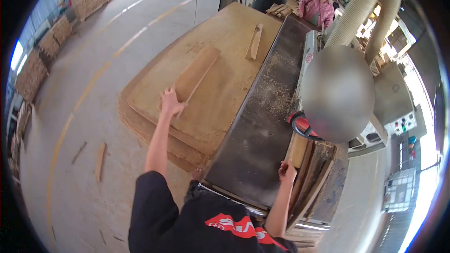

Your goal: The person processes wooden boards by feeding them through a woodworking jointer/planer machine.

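My left hand (172, 103) grips the near end of a long wooden board (198, 71), with fingers and thumb on either side of it. That board lies on a large stack of brown sheets (154, 96). On the other side of the dark machine table (253, 145), my right hand (288, 172) is closed at the near end of a lighter wooden board (298, 152). This second board points away from me towards a red machine part with a black ring (303, 125). A blurred patch hides the area just beyond it.
A narrow wood piece (254, 42) lies farther up the sheets. Sawdust (276, 82) covers part of the table. Ribbed hoses (355, 11) hang at upper right, near a control box (400, 126). A person in pink (317, 7) is at the back. Wood scraps (100, 161) litter the floor.
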`<state>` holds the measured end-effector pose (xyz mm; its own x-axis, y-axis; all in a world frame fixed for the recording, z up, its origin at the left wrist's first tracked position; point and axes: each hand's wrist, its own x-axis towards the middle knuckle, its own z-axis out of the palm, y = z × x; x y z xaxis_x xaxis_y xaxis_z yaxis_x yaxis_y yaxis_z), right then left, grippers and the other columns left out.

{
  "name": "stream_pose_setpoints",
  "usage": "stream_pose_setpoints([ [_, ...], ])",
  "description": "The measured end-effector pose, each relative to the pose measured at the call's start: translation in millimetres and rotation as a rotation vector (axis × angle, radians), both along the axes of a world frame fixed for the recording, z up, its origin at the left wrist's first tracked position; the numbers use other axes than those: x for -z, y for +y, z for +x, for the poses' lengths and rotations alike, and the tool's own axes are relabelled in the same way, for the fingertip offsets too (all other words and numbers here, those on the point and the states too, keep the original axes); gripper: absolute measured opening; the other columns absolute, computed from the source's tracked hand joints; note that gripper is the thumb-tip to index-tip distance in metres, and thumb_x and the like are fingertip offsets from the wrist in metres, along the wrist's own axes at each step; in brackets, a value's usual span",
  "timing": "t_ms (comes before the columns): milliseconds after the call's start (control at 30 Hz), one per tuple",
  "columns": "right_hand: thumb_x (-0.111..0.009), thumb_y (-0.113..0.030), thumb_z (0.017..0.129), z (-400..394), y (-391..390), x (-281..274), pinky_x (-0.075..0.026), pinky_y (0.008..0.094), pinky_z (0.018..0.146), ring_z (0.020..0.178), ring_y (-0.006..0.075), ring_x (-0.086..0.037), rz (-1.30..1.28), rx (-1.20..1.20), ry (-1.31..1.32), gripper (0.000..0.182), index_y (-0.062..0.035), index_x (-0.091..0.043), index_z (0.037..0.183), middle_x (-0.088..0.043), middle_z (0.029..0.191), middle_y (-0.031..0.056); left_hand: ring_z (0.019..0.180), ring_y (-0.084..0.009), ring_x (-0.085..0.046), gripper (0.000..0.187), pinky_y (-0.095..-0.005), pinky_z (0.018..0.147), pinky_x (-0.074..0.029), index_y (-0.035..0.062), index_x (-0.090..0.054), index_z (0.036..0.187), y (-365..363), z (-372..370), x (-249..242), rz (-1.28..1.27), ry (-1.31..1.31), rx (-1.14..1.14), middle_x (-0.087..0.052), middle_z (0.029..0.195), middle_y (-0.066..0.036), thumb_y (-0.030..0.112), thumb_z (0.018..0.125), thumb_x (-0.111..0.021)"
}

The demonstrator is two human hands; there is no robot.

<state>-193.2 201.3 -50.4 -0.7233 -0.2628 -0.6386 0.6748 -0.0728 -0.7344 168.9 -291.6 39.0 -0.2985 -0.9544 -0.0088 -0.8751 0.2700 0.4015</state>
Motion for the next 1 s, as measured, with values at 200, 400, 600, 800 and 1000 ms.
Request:
stream_pose_setpoints([
  [200,-0.064,-0.035,0.106,29,-34,-8,-0.061,0.0303,0.062,0.077,0.016,-0.074,0.036,-0.077,0.343,0.033,-0.0034,-0.071,0.1,-0.076,0.087,0.0065,0.118,-0.0393,-0.062,0.08,-0.0502,0.105,-0.05,-0.0018,-0.068,0.119,81,-7,-16,-0.086,-0.022,-0.082,-0.07,0.114,-0.022,0.045,0.06,-0.094],
  [400,-0.073,-0.025,0.102,185,-35,-56,-0.06,0.0323,0.078,0.094,0.0177,-0.075,0.109,-0.724,0.718,0.042,-0.0055,-0.063,0.138,-0.078,0.104,0.0109,0.094,-0.0272,-0.07,0.061,-0.042,0.083,-0.057,0.0026,-0.067,0.126,182,40,62,1.104,1.491,-0.271,-0.072,0.11,-0.013,0.049,0.087,-0.072],
  [600,-0.084,-0.028,0.089,253,-29,-119,-0.059,0.0412,0.092,0.112,0.0319,-0.072,0.126,-1.067,1.098,0.082,-0.0105,-0.044,0.159,-0.068,0.131,0.0185,0.124,-0.0371,-0.062,0.078,-0.0544,0.099,-0.053,0.0012,-0.047,0.153,275,29,20,1.686,2.089,0.296,-0.056,0.145,-0.027,0.062,0.104,-0.047],
  [800,-0.088,-0.029,0.082,256,-10,-127,-0.054,0.0465,0.102,0.123,0.0411,-0.062,0.266,-0.993,1.596,0.09,-0.0089,-0.045,0.158,-0.059,0.142,0.0208,0.121,-0.028,-0.063,0.069,-0.0502,0.098,-0.055,0.0037,-0.053,0.149,310,-2,-7,1.48,1.824,0.03,-0.063,0.134,-0.017,0.058,0.107,-0.043],
  [1000,-0.084,-0.017,0.086,252,20,-146,-0.057,0.0479,0.095,0.114,0.0426,-0.068,0.254,-0.72,1.338,0.082,-0.0021,-0.045,0.157,-0.067,0.129,0.0239,0.114,-0.0171,-0.065,0.043,-0.0355,0.094,-0.057,0.0035,-0.061,0.134,359,-39,-23,1.252,1.185,0.126,-0.066,0.119,-0.006,0.035,0.105,-0.061],
])
